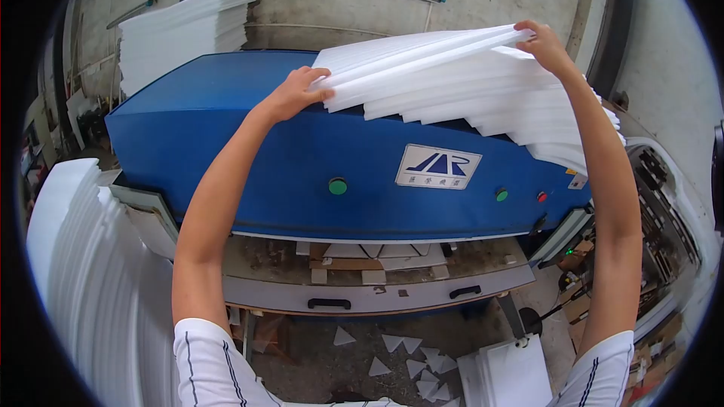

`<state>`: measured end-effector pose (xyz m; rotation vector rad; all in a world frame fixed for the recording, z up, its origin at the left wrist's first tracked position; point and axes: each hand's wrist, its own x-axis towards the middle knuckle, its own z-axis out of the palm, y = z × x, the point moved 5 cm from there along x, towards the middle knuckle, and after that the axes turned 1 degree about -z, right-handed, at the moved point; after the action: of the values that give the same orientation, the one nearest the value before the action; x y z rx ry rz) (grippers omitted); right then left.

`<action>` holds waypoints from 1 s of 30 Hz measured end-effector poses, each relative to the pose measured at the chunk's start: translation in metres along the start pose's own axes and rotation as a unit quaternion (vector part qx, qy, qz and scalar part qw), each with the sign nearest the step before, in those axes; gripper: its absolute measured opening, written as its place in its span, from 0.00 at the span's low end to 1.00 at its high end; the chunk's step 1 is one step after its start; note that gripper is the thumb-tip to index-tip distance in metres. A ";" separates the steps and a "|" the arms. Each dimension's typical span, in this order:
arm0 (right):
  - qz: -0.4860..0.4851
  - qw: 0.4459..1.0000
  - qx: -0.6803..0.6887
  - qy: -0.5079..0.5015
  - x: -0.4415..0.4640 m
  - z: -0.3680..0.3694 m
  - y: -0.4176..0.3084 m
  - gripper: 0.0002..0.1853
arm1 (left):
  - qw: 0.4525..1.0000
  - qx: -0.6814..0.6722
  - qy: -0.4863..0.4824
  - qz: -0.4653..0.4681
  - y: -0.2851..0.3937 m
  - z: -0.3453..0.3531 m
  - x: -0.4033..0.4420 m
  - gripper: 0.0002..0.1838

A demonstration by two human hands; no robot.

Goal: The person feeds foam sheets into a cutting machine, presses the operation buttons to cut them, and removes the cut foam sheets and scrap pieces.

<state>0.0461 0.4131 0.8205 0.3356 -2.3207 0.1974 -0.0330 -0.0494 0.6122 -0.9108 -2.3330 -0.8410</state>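
Note:
A fanned stack of white foam sheets (pixel 467 94) lies on top of a blue machine (pixel 286 158), its lower sheets stepping down to the right. My left hand (pixel 296 93) grips the left end of the upper sheets, thumb below and fingers above. At the far right corner of these same sheets, my right hand (pixel 541 41) is closed on the edge. Between my hands the held foam sheets slant upward to the right, and part of them rests on or close over the rest of the stack. How many sheets are held cannot be made out.
Tall stacks of white sheets stand behind (pixel 181 38) and at the left (pixel 83 279). The machine has green (pixel 337 186) and red (pixel 541 197) buttons. Below is a work table (pixel 286 294) with black handles; white triangular offcuts (pixel 392 342) litter the floor.

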 end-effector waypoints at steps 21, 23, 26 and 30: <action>-0.074 0.631 0.749 -0.190 -0.203 0.048 -0.227 0.35 | 0.937 -0.069 0.313 -0.135 0.352 -0.219 -0.231 0.17; 0.030 0.499 0.801 -0.328 -0.224 0.104 -0.283 0.47 | 0.876 -0.029 0.440 -0.193 0.388 -0.254 -0.301 0.20; 0.090 0.292 0.877 -0.372 -0.223 0.158 -0.352 0.58 | 0.792 0.031 0.530 -0.301 0.436 -0.321 -0.463 0.25; 0.040 0.063 0.932 -0.355 -0.226 0.159 -0.422 0.53 | 0.623 0.066 0.700 -0.342 0.537 -0.306 -0.687 0.34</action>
<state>0.2160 0.0130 0.5643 -0.8944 0.3165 -2.0551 0.8720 -0.2346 0.5854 0.7134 -1.1155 -1.0231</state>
